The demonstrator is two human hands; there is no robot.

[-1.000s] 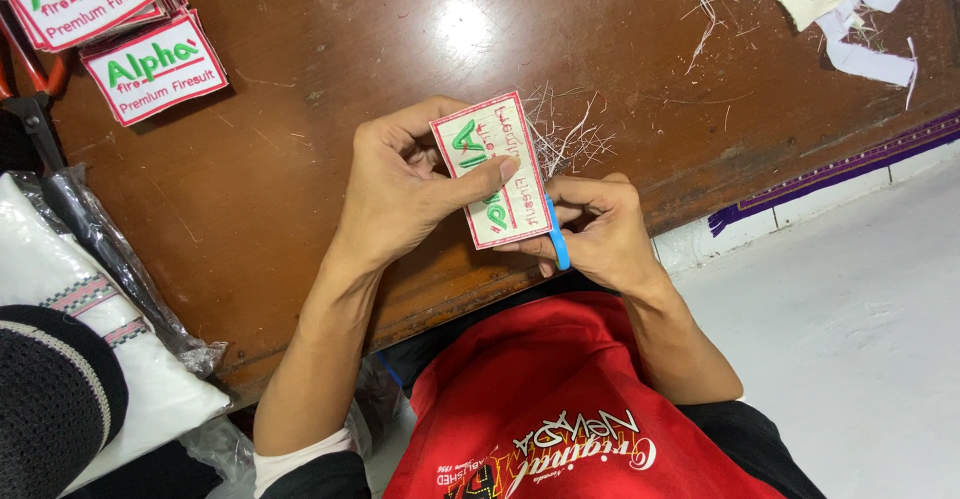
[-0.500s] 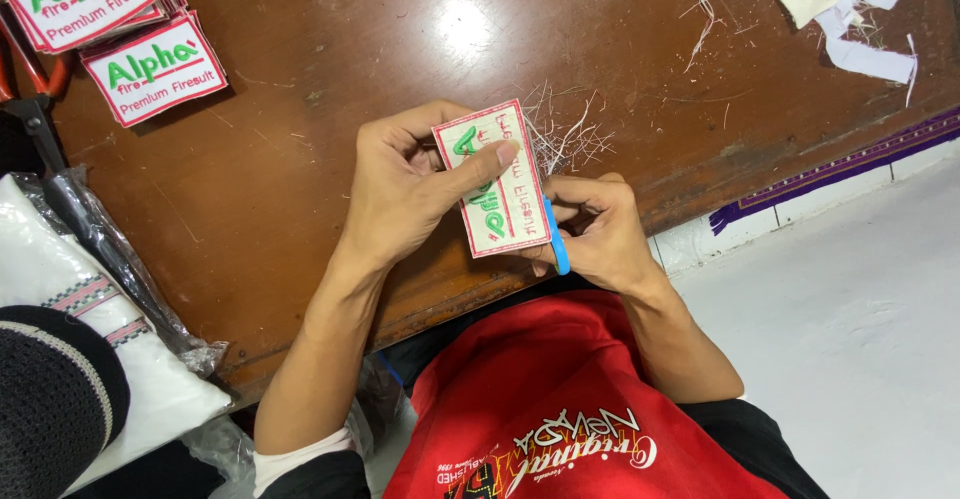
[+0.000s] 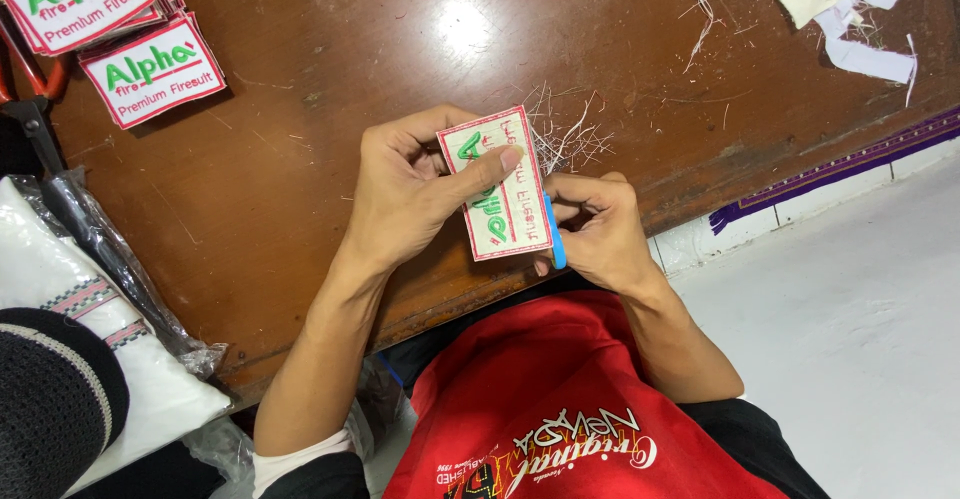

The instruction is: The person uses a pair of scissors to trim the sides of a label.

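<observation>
My left hand (image 3: 415, 194) holds a rectangular white embroidered patch (image 3: 497, 187) with green lettering and a red border, thumb pressed across its face. It is held upright over the near edge of the brown wooden table (image 3: 300, 159). My right hand (image 3: 595, 229) sits at the patch's right edge and grips a small blue-handled tool (image 3: 555, 231), a thread snipper by its look, against that edge. A tuft of cut thread ends (image 3: 570, 139) lies on the table just beyond the patch.
A stack of matching patches (image 3: 110, 19) lies at the table's far left, with red-handled scissors (image 3: 30, 89) beside it. White cloth scraps (image 3: 840, 9) sit at the far right. Plastic-wrapped white fabric (image 3: 70, 299) and a dark knitted cap (image 3: 50, 409) are at my left.
The patch has tilted slightly in my left hand and my thumb has slid across its face. My right hand stays at the patch's right edge.
</observation>
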